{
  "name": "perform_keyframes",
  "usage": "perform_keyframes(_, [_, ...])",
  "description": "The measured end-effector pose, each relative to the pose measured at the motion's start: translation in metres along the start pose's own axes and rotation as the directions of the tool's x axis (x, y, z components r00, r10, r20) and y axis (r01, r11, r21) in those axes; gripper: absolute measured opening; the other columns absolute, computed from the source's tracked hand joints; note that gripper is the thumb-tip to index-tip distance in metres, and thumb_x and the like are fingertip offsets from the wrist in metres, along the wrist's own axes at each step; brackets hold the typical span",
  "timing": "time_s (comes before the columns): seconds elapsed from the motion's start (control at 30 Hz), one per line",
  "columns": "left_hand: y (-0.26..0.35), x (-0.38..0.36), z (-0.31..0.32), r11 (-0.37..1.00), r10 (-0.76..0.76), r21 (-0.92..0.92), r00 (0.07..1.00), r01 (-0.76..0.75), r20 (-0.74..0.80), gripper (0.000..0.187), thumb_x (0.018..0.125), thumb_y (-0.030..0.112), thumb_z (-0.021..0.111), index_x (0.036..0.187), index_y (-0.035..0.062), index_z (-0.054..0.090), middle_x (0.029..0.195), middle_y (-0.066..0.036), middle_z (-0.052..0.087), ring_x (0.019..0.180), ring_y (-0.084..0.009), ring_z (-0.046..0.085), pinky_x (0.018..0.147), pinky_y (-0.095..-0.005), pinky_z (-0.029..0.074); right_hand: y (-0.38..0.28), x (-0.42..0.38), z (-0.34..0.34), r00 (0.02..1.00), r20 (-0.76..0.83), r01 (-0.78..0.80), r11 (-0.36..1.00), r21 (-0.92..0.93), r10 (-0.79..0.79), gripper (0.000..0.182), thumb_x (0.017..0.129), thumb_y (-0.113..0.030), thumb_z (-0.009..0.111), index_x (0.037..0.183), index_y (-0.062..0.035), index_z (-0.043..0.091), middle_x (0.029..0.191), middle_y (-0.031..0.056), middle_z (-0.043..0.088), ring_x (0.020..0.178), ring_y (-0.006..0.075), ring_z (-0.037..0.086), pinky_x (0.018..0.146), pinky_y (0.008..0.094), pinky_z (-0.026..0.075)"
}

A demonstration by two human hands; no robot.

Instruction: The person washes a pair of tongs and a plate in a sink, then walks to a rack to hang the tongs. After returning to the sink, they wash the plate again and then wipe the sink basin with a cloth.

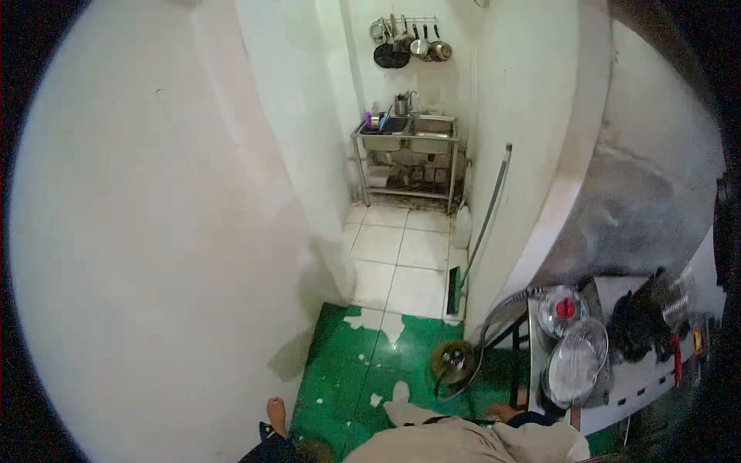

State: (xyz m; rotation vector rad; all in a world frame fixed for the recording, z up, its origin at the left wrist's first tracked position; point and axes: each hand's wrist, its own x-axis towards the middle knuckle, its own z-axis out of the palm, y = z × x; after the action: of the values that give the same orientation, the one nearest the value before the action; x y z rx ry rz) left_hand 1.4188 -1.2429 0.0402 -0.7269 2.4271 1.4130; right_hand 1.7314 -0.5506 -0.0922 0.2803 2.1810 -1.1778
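My left hand (275, 409) is low at the left, beside the white wall, its fingers curled and no object showing in it. At the lower right, my right hand (503, 411) is beside my light trousers, close to the metal table's leg; its fingers are small and unclear. Near that hand, on the metal table (600, 396), are a shiny metal pan (577, 363) and a pot with a red-knobbed lid (565, 309). A round gas cylinder (453, 363) with a hose stands on the green floor ahead of my right hand.
A two-basin sink (432, 127) on metal legs stands at the far end, with pans (421, 48) hanging above it. A green-headed broom (455, 289) leans on the right wall near a white jug (463, 226). White tiles (397, 247) meet worn green flooring (340, 386).
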Motion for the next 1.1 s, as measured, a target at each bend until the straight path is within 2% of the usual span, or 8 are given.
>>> perform_keyframes(0.2, [0.121,0.134,0.141,0.934,0.184,-0.354,0.919,-0.053,0.348,0.018,0.089,0.027,0.048,0.084,0.0104,0.053,0.071,-0.003,0.051,0.057,-0.0143,0.048,0.042,-0.0291,0.037,-0.145,0.195,-0.103,0.998,0.047,0.054,0.989,-0.139,-0.047,0.037,0.085,-0.031,0.055,0.113,-0.0076,0.054,0.113,0.0143,0.053,0.104,0.0267,0.05,0.091,0.0387,0.04])
perform_keyframes(0.27, [0.23,0.165,0.191,0.426,0.479,-0.831,0.69,0.357,0.542,0.019,0.09,0.03,0.048,0.091,0.0123,0.053,0.091,-0.006,0.055,0.07,-0.017,0.054,0.055,-0.0289,0.046,-0.283,0.266,-0.156,0.99,0.003,0.138,0.977,-0.16,-0.14,0.046,0.084,-0.032,0.054,0.122,-0.0068,0.05,0.122,0.0157,0.05,0.112,0.0278,0.048,0.096,0.0375,0.038])
perform_keyframes(0.3, [0.309,0.157,0.214,0.379,0.08,-0.848,0.9,0.37,0.428,0.035,0.09,0.035,0.048,0.111,0.0076,0.048,0.102,-0.009,0.054,0.091,-0.0238,0.054,0.079,-0.0333,0.047,-0.358,0.29,-0.182,0.974,-0.036,0.218,0.969,-0.12,-0.224,0.05,0.084,-0.032,0.053,0.126,-0.0064,0.048,0.126,0.0164,0.049,0.116,0.0283,0.047,0.099,0.0369,0.037])
perform_keyframes(0.63, [0.854,0.342,0.318,-0.101,0.674,-0.928,0.711,0.358,0.201,0.041,0.089,0.035,0.051,0.116,0.0059,0.044,0.11,-0.011,0.052,0.101,-0.024,0.052,0.083,-0.0368,0.045,-0.688,0.468,-0.421,0.694,-0.196,0.657,0.498,0.566,-0.693,0.044,0.08,-0.02,0.065,0.118,-0.0026,0.051,0.095,0.0067,0.059,0.081,0.014,0.054,0.073,0.0297,0.046])
perform_keyframes(0.7, [0.916,0.399,0.355,-0.038,0.526,-0.995,0.848,0.09,0.057,0.039,0.088,0.032,0.053,0.115,0.0047,0.046,0.111,-0.013,0.052,0.1,-0.0253,0.052,0.082,-0.0376,0.046,-0.701,0.465,-0.482,0.752,-0.258,0.657,0.653,0.378,-0.607,0.034,0.082,-0.028,0.063,0.105,-0.004,0.057,0.087,0.005,0.061,0.078,0.0154,0.056,0.07,0.0327,0.046])
perform_keyframes(0.83, [0.981,0.462,0.5,0.728,0.647,-0.205,0.754,-0.655,-0.114,0.036,0.085,0.027,0.054,0.113,0.0047,0.051,0.116,-0.015,0.052,0.101,-0.0294,0.054,0.082,-0.0411,0.046,-0.76,0.486,-0.625,0.043,-0.505,0.487,0.46,-0.743,-0.862,0.019,0.078,-0.023,0.06,0.086,-0.0063,0.059,0.076,0.0049,0.056,0.077,0.0211,0.056,0.07,0.0352,0.042])
perform_keyframes(0.9, [0.983,0.469,0.577,0.205,0.964,0.347,0.25,-0.915,0.089,0.037,0.082,0.024,0.057,0.111,0.0022,0.055,0.105,-0.021,0.058,0.097,-0.0335,0.057,0.085,-0.0432,0.044,-0.785,0.506,-0.676,0.027,-0.363,0.305,0.353,-0.884,-0.931,0.013,0.076,-0.02,0.058,0.08,-0.0071,0.058,0.074,0.005,0.053,0.072,0.0212,0.054,0.066,0.0325,0.039])
perform_keyframes(1.1, [1.098,0.599,0.641,0.764,0.534,0.355,0.837,-0.538,0.119,0.031,0.078,0.021,0.058,0.103,0.0025,0.058,0.116,-0.019,0.052,0.096,-0.0341,0.058,0.08,-0.045,0.047,-0.764,0.575,-0.797,0.136,-0.237,0.236,0.264,-0.935,-0.962,0.011,0.072,-0.019,0.056,0.071,-0.0079,0.056,0.07,0.0048,0.051,0.071,0.0212,0.054,0.067,0.0362,0.043])
